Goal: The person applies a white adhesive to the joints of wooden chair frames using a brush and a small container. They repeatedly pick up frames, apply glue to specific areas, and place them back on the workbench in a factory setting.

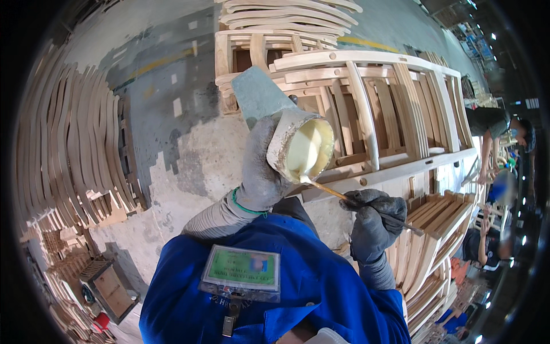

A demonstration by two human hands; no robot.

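My left hand [259, 163], in a grey glove with a green band at the wrist, is closed round a crusted white cup [281, 146]. Pale cream liquid [305, 148] coats the cup's inside. A flat grey-green piece [260, 94] sticks out past the cup on its far side; whether my fingers hold it too is hidden. My right hand [378, 223], in a dark grey glove, pinches a thin wooden stick [329, 191]. The stick's whitened tip touches the cup's near rim, and its other end points to the lower right.
Wooden chair frames [372, 114] stand just right of the cup, with more frames [429, 235] beside my right hand. Curved wooden slats [80, 143] are stacked at the left, others [286, 17] at the top. Another person [492, 129] works at the far right.
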